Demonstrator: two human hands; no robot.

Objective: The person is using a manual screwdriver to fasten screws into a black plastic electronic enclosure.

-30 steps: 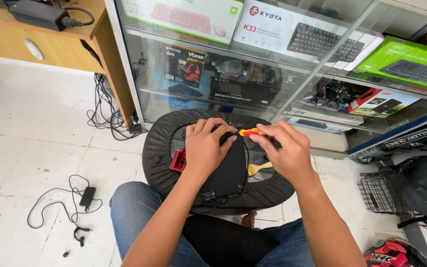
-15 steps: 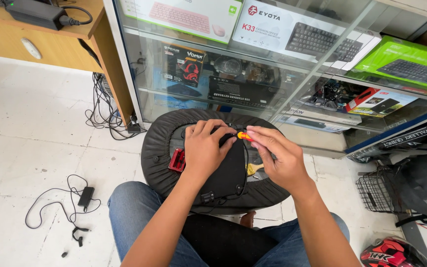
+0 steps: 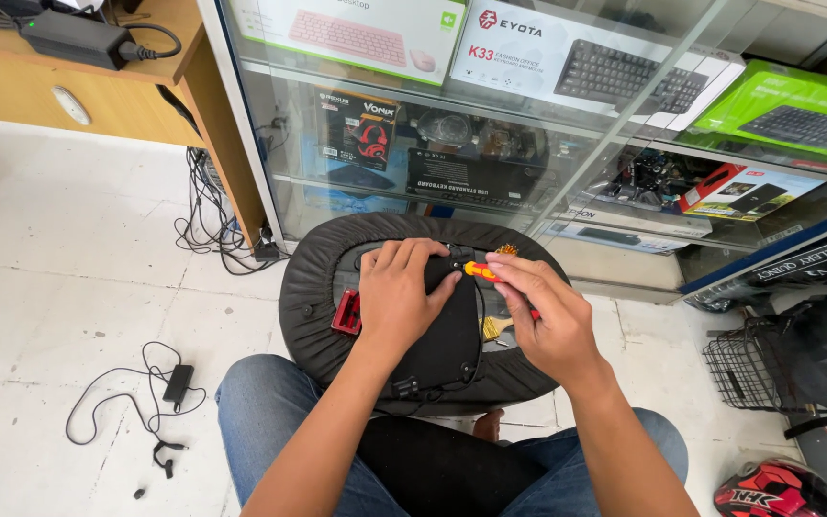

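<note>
At the centre of the frame we see a seated person in blue jeans bent over a black device [image 3: 447, 335] resting on a round black padded stool [image 3: 313, 297], its long axis running from the near edge up toward the glass display case [image 3: 547, 153]. The left hand [image 3: 402, 292] lies flat and open on the device, fingers spread and pressing down on its upper half. The right hand [image 3: 547, 316] is closed around a screwdriver [image 3: 480, 271] with an orange and yellow handle, pinched between thumb and fingers; the tool lies nearly level, its long axis crossing the frame, the tip pointing left toward the device's upper edge, just beside the left fingertips. A small red part [image 3: 346, 314] sits on the stool at the left of the device, touching the left wrist's side. The floor is white tile, with a black cable and adapter [image 3: 176, 383] lying loose at lower left. A wooden desk [image 3: 98, 96] fills the upper left, cables hanging beside it. Boxed keyboards line the glass shelves across the top. At lower right we see a wire basket [image 3: 748, 369] and a red helmet [image 3: 777, 493].
</note>
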